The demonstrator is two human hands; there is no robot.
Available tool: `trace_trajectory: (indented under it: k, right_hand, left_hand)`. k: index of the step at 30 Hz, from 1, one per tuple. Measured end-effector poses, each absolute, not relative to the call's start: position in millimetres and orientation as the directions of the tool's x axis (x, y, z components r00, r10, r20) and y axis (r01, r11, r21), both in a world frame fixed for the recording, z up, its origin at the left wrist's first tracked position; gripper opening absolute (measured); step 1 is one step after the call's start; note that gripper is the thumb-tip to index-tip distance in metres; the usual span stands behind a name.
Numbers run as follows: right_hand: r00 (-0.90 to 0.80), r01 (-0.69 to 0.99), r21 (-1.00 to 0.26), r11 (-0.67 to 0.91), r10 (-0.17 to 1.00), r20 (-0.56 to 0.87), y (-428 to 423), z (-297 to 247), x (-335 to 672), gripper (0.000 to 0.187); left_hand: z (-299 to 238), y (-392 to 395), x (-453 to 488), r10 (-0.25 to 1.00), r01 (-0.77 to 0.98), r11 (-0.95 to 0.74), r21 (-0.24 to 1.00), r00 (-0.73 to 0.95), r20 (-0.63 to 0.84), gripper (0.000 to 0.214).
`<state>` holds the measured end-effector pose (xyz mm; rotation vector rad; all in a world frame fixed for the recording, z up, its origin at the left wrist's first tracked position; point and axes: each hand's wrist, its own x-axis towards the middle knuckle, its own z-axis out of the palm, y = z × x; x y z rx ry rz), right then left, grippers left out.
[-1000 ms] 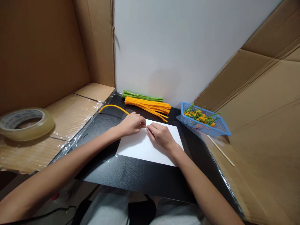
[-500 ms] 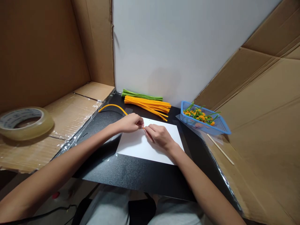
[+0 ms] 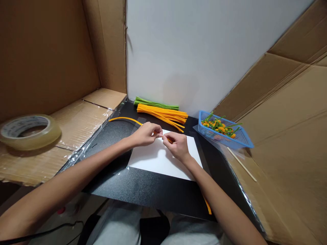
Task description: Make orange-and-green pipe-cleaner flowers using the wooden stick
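My left hand (image 3: 146, 134) and my right hand (image 3: 177, 145) meet above the far edge of a white paper sheet (image 3: 160, 163), fingertips pinching an orange pipe cleaner (image 3: 125, 118). Its long end arcs away to the left over a black mat (image 3: 150, 190). A short orange bit (image 3: 170, 140) shows by my right fingers, and the rest is hidden inside both hands. An orange strip (image 3: 207, 206) lies by my right forearm at the mat's front edge. Beyond my hands lie a bundle of orange pipe cleaners (image 3: 163, 115) and a green bundle (image 3: 155, 104).
A blue plastic basket (image 3: 224, 135) holding small orange-and-green pipe cleaner flowers sits at the mat's far right. A wooden stick (image 3: 241, 164) lies on cardboard to its right. A clear tape roll (image 3: 30, 132) rests on the left. Cardboard and a white wall surround the mat.
My hands have drawn slightly apart and up the sheet, with more orange showing between my fingers. An orange strip now shows by my right forearm. The whole view has shifted slightly.
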<state>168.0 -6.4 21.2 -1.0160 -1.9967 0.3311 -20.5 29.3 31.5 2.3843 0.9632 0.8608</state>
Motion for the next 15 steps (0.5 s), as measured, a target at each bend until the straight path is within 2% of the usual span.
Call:
trace_trajectory:
  k: [5,8,11,15]
  right_hand:
    - [-0.174,0.354,-0.83,0.431,0.902,0.394,-7.0,28.1,164.0,0.019]
    - [-0.169,0.213,-0.925,0.313,0.945,0.281,-6.2,28.7,162.9,0.019]
    - [-0.178,0.182,-0.943,0.278,0.953,0.247,-5.3,28.2,163.7,0.018]
    - [-0.219,0.329,-0.888,0.32,0.941,0.258,-1.2,23.3,167.6,0.019]
  left_hand:
    - [25.6,24.0,-15.5,0.641,0.434,-0.767,0.473,0.472,0.606,0.008]
    - [23.5,21.4,-13.9,0.548,0.435,-0.826,0.359,0.466,0.695,0.013]
    - [22.0,21.8,-14.2,0.519,0.461,-0.836,0.298,0.486,0.703,0.014]
    - [20.3,27.2,-18.8,0.603,0.502,-0.791,0.349,0.544,0.584,0.01]
